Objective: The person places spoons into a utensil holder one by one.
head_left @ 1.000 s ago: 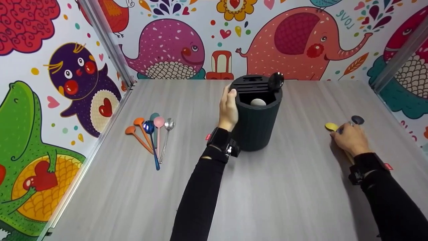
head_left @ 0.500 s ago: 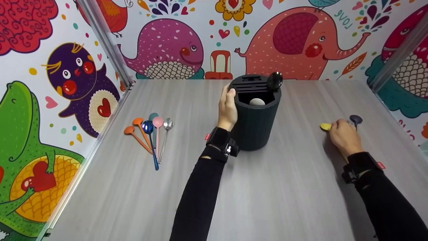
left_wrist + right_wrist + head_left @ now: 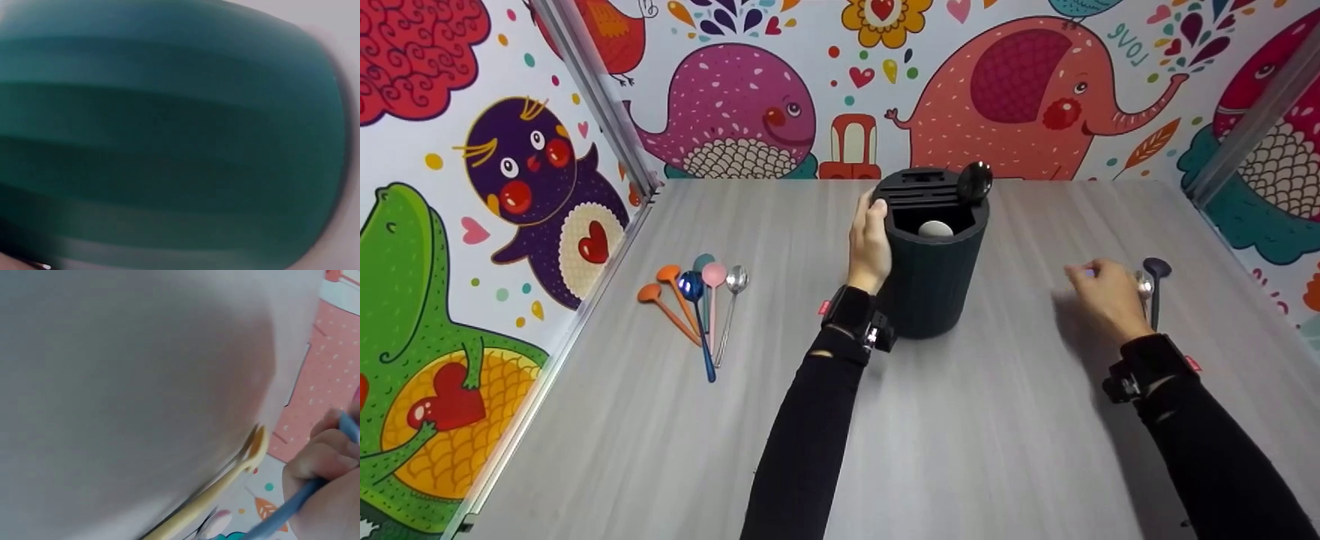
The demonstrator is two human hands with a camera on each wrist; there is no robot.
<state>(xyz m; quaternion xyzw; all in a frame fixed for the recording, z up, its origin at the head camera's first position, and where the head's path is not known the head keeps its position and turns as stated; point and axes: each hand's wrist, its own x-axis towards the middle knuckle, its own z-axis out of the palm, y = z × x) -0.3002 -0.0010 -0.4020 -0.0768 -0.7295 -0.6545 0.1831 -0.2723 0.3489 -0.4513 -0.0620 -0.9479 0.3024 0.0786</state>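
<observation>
My left hand (image 3: 870, 251) grips the left side of a dark green, ribbed utensil holder (image 3: 930, 289), fingers at its upper rim. In the left wrist view the ribbed holder wall (image 3: 169, 146) fills most of the picture. A shiny dark spoon head (image 3: 975, 182) stands up at the holder's slotted lid, and a whitish rounded end (image 3: 936, 229) shows in its opening. My right hand (image 3: 1106, 296) is raised right of the holder. It pinches a light blue stick-like handle (image 3: 281, 512); its ends are not clear. Below lies a yellow spoon (image 3: 214, 492), hidden in the head view.
Right of my right hand lie a dark spoon (image 3: 1156, 281) and a silver spoon (image 3: 1144, 283). At the left are orange spoons (image 3: 669, 273), a blue spoon (image 3: 691, 286), a teal one (image 3: 703, 261), a pink one (image 3: 714, 274) and a silver one (image 3: 737, 278). Printed walls enclose the table (image 3: 960, 450).
My right hand has moved left and up off the spoons, a blue handle in its fingers, uncovering the silver spoon and covering the yellow one. My left hand and the holder stay put.
</observation>
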